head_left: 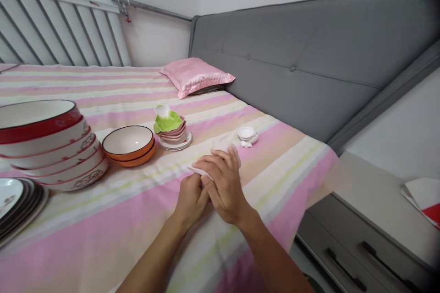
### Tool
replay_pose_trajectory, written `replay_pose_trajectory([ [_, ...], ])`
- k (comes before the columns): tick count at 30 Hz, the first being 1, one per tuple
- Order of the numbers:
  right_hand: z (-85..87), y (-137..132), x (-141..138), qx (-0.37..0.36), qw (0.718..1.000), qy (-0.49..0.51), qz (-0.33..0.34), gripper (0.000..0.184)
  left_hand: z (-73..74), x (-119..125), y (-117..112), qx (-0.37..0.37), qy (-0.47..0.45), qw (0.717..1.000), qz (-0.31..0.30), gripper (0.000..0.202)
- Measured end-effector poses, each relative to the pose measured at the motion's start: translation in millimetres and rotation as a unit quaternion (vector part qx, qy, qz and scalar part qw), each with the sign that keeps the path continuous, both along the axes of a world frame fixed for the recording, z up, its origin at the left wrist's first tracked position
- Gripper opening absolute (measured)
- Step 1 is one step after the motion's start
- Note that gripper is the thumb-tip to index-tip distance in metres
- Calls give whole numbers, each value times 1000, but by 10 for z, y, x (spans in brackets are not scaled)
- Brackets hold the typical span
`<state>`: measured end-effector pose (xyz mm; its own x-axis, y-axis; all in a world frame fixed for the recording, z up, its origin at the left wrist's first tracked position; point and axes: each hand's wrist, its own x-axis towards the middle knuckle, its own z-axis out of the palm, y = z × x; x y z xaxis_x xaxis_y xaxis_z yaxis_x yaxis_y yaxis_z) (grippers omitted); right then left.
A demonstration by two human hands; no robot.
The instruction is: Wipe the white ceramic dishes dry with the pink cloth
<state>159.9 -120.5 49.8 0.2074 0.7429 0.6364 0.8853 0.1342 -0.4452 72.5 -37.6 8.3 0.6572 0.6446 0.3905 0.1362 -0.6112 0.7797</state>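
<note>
My left hand (191,198) is closed, low over the striped bedspread. My right hand (222,184) lies partly over it, fingers bent and pressed around a thin white sheet (198,171), which looks like a tissue or cloth. Most of the sheet is hidden by the fingers, and its far end is blurred. Beyond the hands sit small white dishes (246,133) in a little pile. To the left stands a stack of leaf-shaped dishes (168,122), green on top and pink below, on white saucers (176,143).
Two orange bowls (129,146) are nested further left, beside a tall stack of red-and-white bowls (51,146). Dark-edged plates (27,206) lie at the left edge. A pink pillow (197,74) rests by the grey headboard (292,41). A nightstand (371,219) stands right.
</note>
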Motion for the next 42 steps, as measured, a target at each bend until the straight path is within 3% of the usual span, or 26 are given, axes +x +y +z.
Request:
replay_pose_trajectory([
  [3, -29, 17, 71, 6, 1000, -1, -10, 30, 32, 9, -13, -5, 2, 1000, -10, 22],
  [7, -83, 39, 245, 37, 998, 23, -52, 30, 64, 29, -10, -25, 32, 997, -71, 23],
  [13, -134, 31, 482, 92, 992, 66, -58, 33, -66, 23, 137, -94, 161, 973, -136, 25],
  [16, -159, 18, 545, 107, 988, 84, -68, 32, -137, 16, 196, -108, 163, 965, -172, 22],
  [21, -188, -19, 631, 130, 979, 119, -100, 32, -152, 5, 208, -110, 143, 968, -173, 28],
  [27, -168, -61, 634, 142, 971, 162, -105, 32, 27, -33, 225, -92, 73, 978, -171, 33],
  [33, -112, -14, 334, 93, 983, 142, -72, 31, 296, -129, 198, -42, -13, 991, -129, 31],
  [38, -72, -5, 75, 47, 995, 65, -64, 28, 504, -245, 102, -7, 30, 993, -114, 31],
  [42, -39, -54, 27, 48, 997, 26, -56, 27, 572, -253, -24, -9, 47, 992, -117, 29],
])
